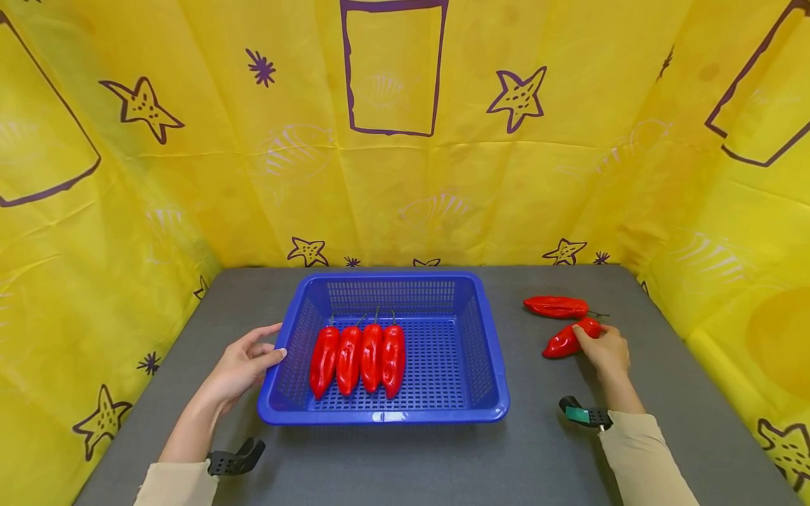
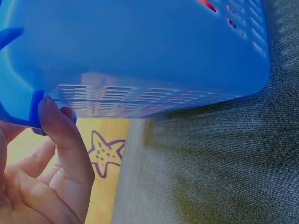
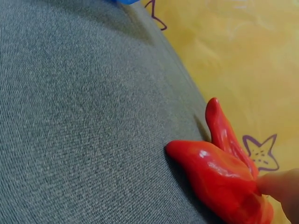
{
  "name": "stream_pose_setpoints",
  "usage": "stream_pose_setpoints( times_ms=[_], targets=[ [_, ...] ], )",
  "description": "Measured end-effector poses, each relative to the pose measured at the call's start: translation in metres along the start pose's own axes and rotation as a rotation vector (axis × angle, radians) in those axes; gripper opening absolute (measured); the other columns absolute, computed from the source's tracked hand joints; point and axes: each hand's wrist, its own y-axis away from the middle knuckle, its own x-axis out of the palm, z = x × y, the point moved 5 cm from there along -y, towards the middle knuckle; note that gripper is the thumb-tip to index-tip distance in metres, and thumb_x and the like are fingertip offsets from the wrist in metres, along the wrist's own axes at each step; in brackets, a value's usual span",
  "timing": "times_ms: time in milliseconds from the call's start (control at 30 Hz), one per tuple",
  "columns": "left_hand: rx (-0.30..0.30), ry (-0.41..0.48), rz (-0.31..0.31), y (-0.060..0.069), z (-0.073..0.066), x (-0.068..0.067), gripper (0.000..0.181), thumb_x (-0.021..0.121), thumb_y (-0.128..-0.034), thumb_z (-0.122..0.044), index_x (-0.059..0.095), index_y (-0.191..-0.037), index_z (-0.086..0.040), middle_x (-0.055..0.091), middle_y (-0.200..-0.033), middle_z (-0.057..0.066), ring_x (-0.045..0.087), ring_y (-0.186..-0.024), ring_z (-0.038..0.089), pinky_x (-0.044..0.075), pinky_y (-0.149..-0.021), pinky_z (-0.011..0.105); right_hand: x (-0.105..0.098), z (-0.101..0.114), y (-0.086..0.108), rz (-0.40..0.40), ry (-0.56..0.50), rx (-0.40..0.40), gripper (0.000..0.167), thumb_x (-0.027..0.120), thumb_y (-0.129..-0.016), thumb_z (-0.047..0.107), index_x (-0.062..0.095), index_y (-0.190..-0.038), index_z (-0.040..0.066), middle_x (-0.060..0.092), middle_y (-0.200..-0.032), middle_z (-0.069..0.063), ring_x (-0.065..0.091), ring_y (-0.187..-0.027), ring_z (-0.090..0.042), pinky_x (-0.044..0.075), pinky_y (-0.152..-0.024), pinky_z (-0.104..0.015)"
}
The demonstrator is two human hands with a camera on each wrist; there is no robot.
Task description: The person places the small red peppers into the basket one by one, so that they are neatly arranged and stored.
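A blue plastic basket (image 1: 392, 417) stands on the grey table. Several red peppers (image 1: 349, 360) lie side by side in its left half, stems toward the back. My left hand (image 1: 243, 365) pinches the basket's left rim; in the left wrist view the thumb (image 2: 65, 140) presses on the rim from outside. Right of the basket, my right hand (image 1: 606, 350) holds a red pepper (image 1: 563, 342) near its stem end, and that pepper appears to lie on the table. Just behind it lies another red pepper (image 1: 555, 306), also visible in the right wrist view (image 3: 223, 130).
Yellow cloth (image 1: 392, 197) with starfish and fish drawings hangs behind and at both sides of the grey table (image 1: 405, 467). A dark strap with a camera mount (image 1: 237, 460) sits on the left wrist, and a similar mount (image 1: 585, 414) on the right.
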Motion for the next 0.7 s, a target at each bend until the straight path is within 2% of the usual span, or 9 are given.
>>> stream_pose_setpoints(
  times_ms=[200,333,433,600,667,700],
  targets=[
    [0.005,0.007,0.001,0.0002,0.0003,0.0001,0.067,0.063,-0.087,-0.028,0.03,-0.142,-0.012,0.061,-0.1,0.015,0.065,-0.081,0.024,0.055,-0.073,0.038,-0.0002,0.0015,0.002,-0.018,-0.051,0.004,0.07,0.046,-0.089,0.039,0.031,-0.132,-0.014,0.04,-0.127,-0.037,0.041,-0.108,-0.05,0.036,-0.089,-0.055],
    [0.005,0.01,0.002,0.0003,0.0003,0.0002,0.066,0.063,-0.087,-0.028,0.03,-0.142,-0.012,0.061,-0.1,0.016,0.065,-0.081,0.025,0.055,-0.073,0.038,-0.0016,-0.0001,0.0027,-0.049,-0.133,0.026,0.069,0.047,-0.089,0.036,0.029,-0.134,-0.013,0.041,-0.124,-0.036,0.046,-0.102,-0.051,0.05,-0.067,-0.038],
    [0.004,0.008,0.0,0.0005,0.0001,0.0003,0.066,0.063,-0.0872,-0.027,0.03,-0.142,-0.012,0.061,-0.101,0.016,0.065,-0.082,0.024,0.055,-0.073,0.039,-0.0027,-0.002,0.0027,-0.054,-0.196,0.046,0.071,0.048,-0.088,0.035,0.026,-0.136,-0.012,0.038,-0.125,-0.037,0.045,-0.103,-0.053,0.049,-0.047,-0.025],
    [-0.002,0.007,-0.004,0.0006,-0.0006,0.0004,0.066,0.063,-0.0871,-0.028,0.03,-0.142,-0.012,0.06,-0.1,0.016,0.064,-0.081,0.024,0.055,-0.073,0.038,-0.0029,-0.0042,0.0036,-0.04,-0.288,0.062,0.074,0.048,-0.087,0.035,0.021,-0.139,-0.01,0.03,-0.129,-0.039,0.038,-0.111,-0.054,0.051,-0.045,-0.025],
    [-0.003,0.005,-0.004,0.0006,-0.0008,0.0004,0.066,0.063,-0.087,-0.028,0.03,-0.142,-0.013,0.06,-0.1,0.016,0.064,-0.081,0.024,0.055,-0.073,0.038,-0.0031,-0.0046,0.0042,-0.042,-0.309,0.061,0.074,0.049,-0.087,0.035,0.02,-0.139,-0.009,0.03,-0.129,-0.039,0.044,-0.106,-0.051,0.051,-0.045,-0.027],
    [-0.004,0.005,-0.004,0.0007,-0.0009,0.0003,0.066,0.063,-0.087,-0.028,0.03,-0.142,-0.013,0.06,-0.1,0.016,0.064,-0.081,0.024,0.055,-0.073,0.038,-0.0033,-0.0047,0.0046,-0.047,-0.313,0.059,0.074,0.05,-0.087,0.035,0.021,-0.14,-0.008,0.031,-0.129,-0.038,0.052,-0.099,-0.047,0.051,-0.045,-0.027]
  ],
)
